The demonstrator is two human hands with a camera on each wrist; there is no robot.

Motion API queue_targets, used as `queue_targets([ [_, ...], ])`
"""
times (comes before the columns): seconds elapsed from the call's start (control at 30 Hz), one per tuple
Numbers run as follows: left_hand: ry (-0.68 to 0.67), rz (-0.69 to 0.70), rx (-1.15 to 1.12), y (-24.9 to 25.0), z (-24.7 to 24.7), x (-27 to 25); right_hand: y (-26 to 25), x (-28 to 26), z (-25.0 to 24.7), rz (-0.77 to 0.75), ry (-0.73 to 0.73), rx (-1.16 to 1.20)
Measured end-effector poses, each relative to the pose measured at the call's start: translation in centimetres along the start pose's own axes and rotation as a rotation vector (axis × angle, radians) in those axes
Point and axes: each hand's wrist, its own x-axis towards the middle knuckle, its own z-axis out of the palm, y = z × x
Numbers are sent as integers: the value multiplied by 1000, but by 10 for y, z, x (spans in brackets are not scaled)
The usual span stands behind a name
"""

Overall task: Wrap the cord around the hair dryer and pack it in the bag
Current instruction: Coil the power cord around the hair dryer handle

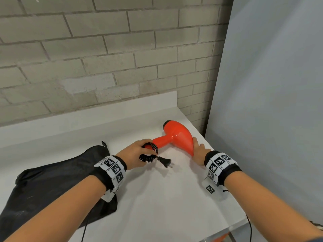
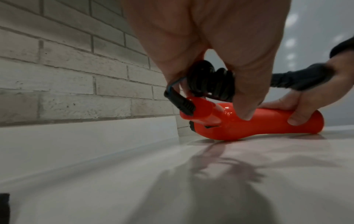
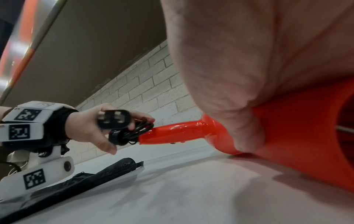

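Note:
An orange-red hair dryer (image 1: 176,135) lies on its side on the white counter (image 1: 157,198), its handle pointing left. My left hand (image 1: 139,151) sits at the handle's end and grips the bundled black cord (image 1: 148,157); in the left wrist view the fingers curl round the cord coils (image 2: 210,81). The plug (image 1: 167,163) sticks out toward me, prongs showing in the right wrist view as plug (image 3: 113,119). My right hand (image 1: 196,147) grips the dryer's wide end (image 3: 287,128), holding it down. The black bag (image 1: 52,182) lies flat to the left, partly under my left forearm.
A brick wall (image 1: 104,58) with a low white backsplash runs along the counter's far side. A pale grey panel (image 1: 262,84) stands at the right, just past the counter's right edge, close to the dryer. Thin black cables hang off my wrist bands.

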Motion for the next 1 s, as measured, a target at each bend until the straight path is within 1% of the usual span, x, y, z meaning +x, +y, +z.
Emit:
queue_targets([
  [0.03, -26, 33, 32, 0, 0, -1, 1, 1, -2, 10, -4, -1],
  [0.13, -175, 98, 191, -2, 4, -3, 1, 3, -5, 19, -1, -12],
  [0.2, -271, 107, 282, -3, 9, -5, 0, 4, -5, 22, 23, -38],
  [0.23, -295, 108, 324, -2, 12, -6, -1, 4, -5, 23, 36, -52],
  [0.3, -281, 116, 385, 0, 18, -6, -4, 4, -4, 21, 51, -69],
  [0.37, -270, 93, 363, 0, 19, -5, -6, 5, -4, 11, 46, -69],
  [0.4, -298, 73, 332, 0, 19, -4, -7, 5, -4, 3, 39, -69],
  [0.5, -366, 7, 132, -2, 16, 0, -9, 3, -7, -31, 6, -83],
  [0.6, -356, -68, 40, -4, 17, -1, -10, -1, -9, -73, -11, -113],
  [0.7, -311, -197, -30, -8, 22, -5, -12, -3, -11, -86, -24, -121],
  [0.8, -326, -197, 48, -8, 27, -6, -12, -3, -12, -87, -29, -124],
  [0.87, -324, -232, 54, -6, 31, -6, -11, -2, -11, -89, -31, -123],
  [0.93, -275, -297, 37, -4, 34, -7, -11, -1, -10, -86, -28, -125],
  [1.0, -191, -354, -44, -1, 32, -9, -12, -2, -10, -77, 2, -152],
])
